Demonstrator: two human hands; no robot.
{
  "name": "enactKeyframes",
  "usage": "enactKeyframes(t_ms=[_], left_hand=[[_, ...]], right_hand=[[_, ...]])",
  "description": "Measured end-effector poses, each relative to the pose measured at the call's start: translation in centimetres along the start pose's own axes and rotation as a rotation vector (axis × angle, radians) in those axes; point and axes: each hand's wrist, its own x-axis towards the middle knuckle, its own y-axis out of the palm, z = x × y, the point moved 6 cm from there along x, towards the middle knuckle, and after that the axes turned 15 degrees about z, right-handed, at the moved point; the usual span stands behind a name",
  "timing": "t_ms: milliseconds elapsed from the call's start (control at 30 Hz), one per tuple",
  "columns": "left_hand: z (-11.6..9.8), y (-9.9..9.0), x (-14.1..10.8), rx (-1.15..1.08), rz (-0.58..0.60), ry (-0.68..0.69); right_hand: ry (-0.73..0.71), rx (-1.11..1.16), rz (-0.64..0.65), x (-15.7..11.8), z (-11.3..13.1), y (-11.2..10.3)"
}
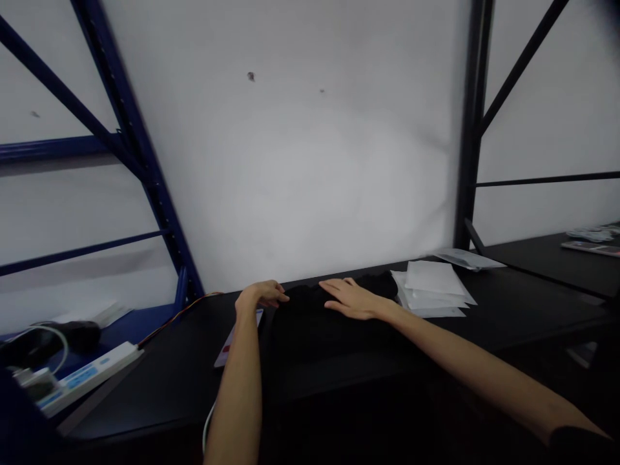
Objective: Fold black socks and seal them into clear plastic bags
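Two bare forearms of mine come up from the lower edge, the left one (242,381) rising nearly straight, the right one (465,361) slanting in long and low from the corner, where one dark sleeve (578,442) ends. One pale cable (208,423) shows beside my left forearm. Off to the left lies one white power strip (92,378) with blue patches. Under my left forearm, partly hidden, one thin flat object (225,349) rests on the black tabletop (159,381).

Between my two hands is one black cloth (305,307), bunched along its far edge; its near part melts into the dark surface. My left hand (264,294) bends at the wrist, fingers curled down at the cloth's left end; I cannot tell whether they pinch it. My right hand (351,299) lies palm down on the cloth, fingers extended and slightly apart, gripping nothing.

Just right of the cloth, at least three white sheets (431,278) overlap, with one more behind. Farther back stand two uprights, one blue (140,142), one black (469,148), against one pale wall (314,161).
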Motion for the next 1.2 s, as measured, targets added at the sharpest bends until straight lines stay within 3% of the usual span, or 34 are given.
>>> enactKeyframes(t_ms=[133, 300, 533, 633, 733, 967, 1100, 1200], left_hand=[[-0.4, -0.2, -0.2, -0.011, -0.006, 0.039], [-2.4, -0.2, -1.2, -0.044, -0.036, 0.224], [-6.0, -0.3, -2.5, 0.085, -0.305, 0.346], [-9.0, 0.8, -3.1, 0.003, -0.402, 0.521], [-12.0, 2.2, -3.4, -0.054, -0.485, 0.638], [-16.4, 6.4, -3.1, -0.044, -0.586, 0.787], [-18.6, 10.0, -3.0, 0.136, -0.523, 0.913], [-19.3, 12.0, -2.6, 0.272, -0.492, 0.92]], right_hand=[[0.015, -0.017, 0.085, 0.5, -0.1, 2.0], [0.026, -0.002, 0.083, 0.4, -0.2, 2.5], [0.007, 0.052, 0.067, 0.6, -0.3, 2.3], [0.015, 0.169, 0.067, 0.6, -1.0, 1.7], [0.117, 0.443, 0.021, 0.6, -3.0, 0.8], [0.272, 1.138, -0.327, -0.3, -8.7, -0.6], [0.232, 1.117, -0.32, -1.2, -9.3, -1.4], [0.341, 0.984, -0.312, -1.9, -9.9, -1.6]])
